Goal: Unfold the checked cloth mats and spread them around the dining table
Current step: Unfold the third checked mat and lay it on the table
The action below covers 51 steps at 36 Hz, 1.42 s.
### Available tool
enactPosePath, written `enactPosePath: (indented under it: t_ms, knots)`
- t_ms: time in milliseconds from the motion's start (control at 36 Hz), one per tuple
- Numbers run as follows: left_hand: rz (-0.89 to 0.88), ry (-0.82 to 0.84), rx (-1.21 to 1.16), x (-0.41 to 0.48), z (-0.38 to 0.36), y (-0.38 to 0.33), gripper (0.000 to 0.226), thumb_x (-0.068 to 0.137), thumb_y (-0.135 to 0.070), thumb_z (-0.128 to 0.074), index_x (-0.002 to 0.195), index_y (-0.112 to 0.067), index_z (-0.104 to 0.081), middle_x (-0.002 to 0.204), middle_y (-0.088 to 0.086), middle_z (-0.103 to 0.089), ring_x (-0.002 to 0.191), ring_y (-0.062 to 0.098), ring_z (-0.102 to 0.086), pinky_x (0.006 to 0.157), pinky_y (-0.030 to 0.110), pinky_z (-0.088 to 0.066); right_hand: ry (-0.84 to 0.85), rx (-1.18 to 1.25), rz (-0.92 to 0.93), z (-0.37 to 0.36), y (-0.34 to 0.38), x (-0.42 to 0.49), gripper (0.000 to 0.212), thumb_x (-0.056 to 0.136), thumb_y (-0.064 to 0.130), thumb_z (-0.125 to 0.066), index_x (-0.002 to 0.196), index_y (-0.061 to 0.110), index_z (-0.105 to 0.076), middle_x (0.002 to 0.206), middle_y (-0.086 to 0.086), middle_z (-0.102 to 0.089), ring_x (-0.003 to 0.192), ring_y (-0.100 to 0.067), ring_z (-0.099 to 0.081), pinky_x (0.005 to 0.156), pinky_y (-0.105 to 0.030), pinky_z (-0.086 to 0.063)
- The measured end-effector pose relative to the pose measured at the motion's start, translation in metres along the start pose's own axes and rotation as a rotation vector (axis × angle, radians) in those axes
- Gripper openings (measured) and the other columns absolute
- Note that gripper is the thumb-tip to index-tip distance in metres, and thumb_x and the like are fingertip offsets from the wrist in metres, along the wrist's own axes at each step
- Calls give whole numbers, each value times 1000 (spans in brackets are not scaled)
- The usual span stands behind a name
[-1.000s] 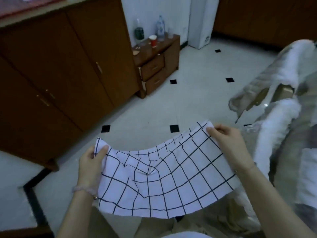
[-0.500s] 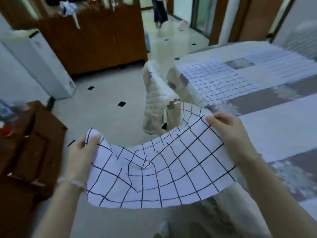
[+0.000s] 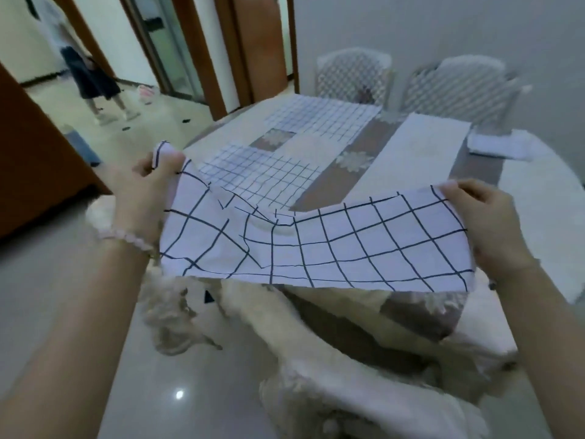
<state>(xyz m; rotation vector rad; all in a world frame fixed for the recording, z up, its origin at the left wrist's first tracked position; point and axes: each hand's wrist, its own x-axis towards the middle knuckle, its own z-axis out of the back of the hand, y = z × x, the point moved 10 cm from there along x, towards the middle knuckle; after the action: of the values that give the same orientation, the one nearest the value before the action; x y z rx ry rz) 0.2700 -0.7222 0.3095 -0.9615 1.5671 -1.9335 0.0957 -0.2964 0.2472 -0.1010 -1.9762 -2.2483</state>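
I hold a white mat with a black check (image 3: 316, 245) stretched between both hands above the near edge of the dining table (image 3: 544, 198). My left hand (image 3: 144, 191) grips its left end and my right hand (image 3: 487, 226) grips its right end; the middle sags and creases. Two checked mats lie flat on the table: one (image 3: 259, 172) just beyond the held mat, another (image 3: 319, 120) at the far side. A plain white mat (image 3: 414, 147) lies to their right, with a folded white cloth (image 3: 497, 144) beyond it.
Two white lattice-backed chairs (image 3: 351, 77) (image 3: 459, 87) stand behind the table by the wall. A cushioned chair (image 3: 332, 359) sits directly below my hands. A person (image 3: 85, 68) stands in the doorway at upper left. A brown cabinet (image 3: 34, 147) is at left.
My view has swung round from the cabinets and floor to face the dining table. Both hands have kept their hold on the mat's ends, now over the table's near edge.
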Motion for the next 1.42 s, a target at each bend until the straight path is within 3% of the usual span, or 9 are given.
enactPosePath:
  t_ms: [139, 306, 361, 500, 583, 639, 861, 1167, 1417]
  knots:
    - [106, 144, 8, 46, -89, 33, 18, 87, -16, -61, 70, -21, -58, 64, -7, -65, 67, 7, -62, 64, 19, -50, -170, -24, -71, 50, -37, 27, 13, 88, 19, -61, 77, 23, -67, 77, 0, -66, 82, -20, -58, 78, -37, -47]
    - [131, 272, 56, 80, -152, 68, 29, 83, -22, -65, 60, -17, -47, 49, -12, -49, 48, 2, -44, 48, 16, -36, -376, -28, -171, 94, -68, 27, 23, 88, 17, -61, 67, 25, -59, 64, 11, -59, 64, -4, -51, 60, -14, -44]
    - [149, 315, 41, 92, -167, 83, 26, 73, -32, -70, 72, -13, -52, 64, 2, -49, 63, 12, -45, 56, 24, -34, -412, -26, -198, 101, -76, 24, 22, 89, 16, -60, 68, 23, -57, 70, 6, -56, 66, -6, -50, 62, -18, -44]
    - [255, 395, 96, 99, -205, 127, 31, 84, -21, -64, 64, -15, -41, 48, -9, -48, 55, 9, -50, 43, 17, -39, -484, -58, -311, 110, -108, 12, 16, 88, 17, -61, 73, 20, -62, 80, 3, -63, 81, -14, -56, 81, -31, -47]
    - [319, 473, 149, 103, -223, 166, 17, 87, -23, -62, 92, -7, -61, 82, 2, -57, 86, 17, -48, 61, 15, -43, -533, -48, -380, 106, -128, 6, 5, 89, 15, -60, 90, 13, -65, 103, -14, -67, 92, -17, -53, 87, -31, -43]
    - [382, 524, 185, 106, -231, 194, 27, 88, -23, -62, 107, -3, -62, 94, 7, -58, 83, 20, -52, 66, 20, -47, -570, -32, -441, 104, -145, 3, 28, 91, 15, -59, 114, 0, -61, 109, -15, -62, 100, -19, -54, 90, -28, -43]
    - [544, 759, 335, 101, -259, 274, 9, 84, -16, -66, 82, -10, -60, 84, 16, -57, 74, 25, -51, 63, 32, -40, -671, -30, -700, 106, -211, -4, 41, 84, 22, -68, 120, 5, -60, 123, -17, -61, 115, -31, -57, 104, -47, -43]
    - [354, 771, 563, 96, -282, 297, 12, 83, -11, -67, 87, -12, -56, 78, 4, -54, 82, 23, -50, 67, 26, -42, -599, -303, -782, 113, -245, 3, 42, 86, 13, -65, 122, -6, -57, 104, -11, -55, 75, -18, -49, 70, -26, -41]
    - [203, 710, 686, 102, -280, 299, 20, 81, -15, -69, 93, -9, -54, 78, 5, -57, 76, 22, -53, 69, 27, -37, -599, -465, -799, 113, -256, 0, 35, 82, 20, -71, 109, 0, -65, 117, -17, -64, 109, -32, -57, 91, -35, -42]
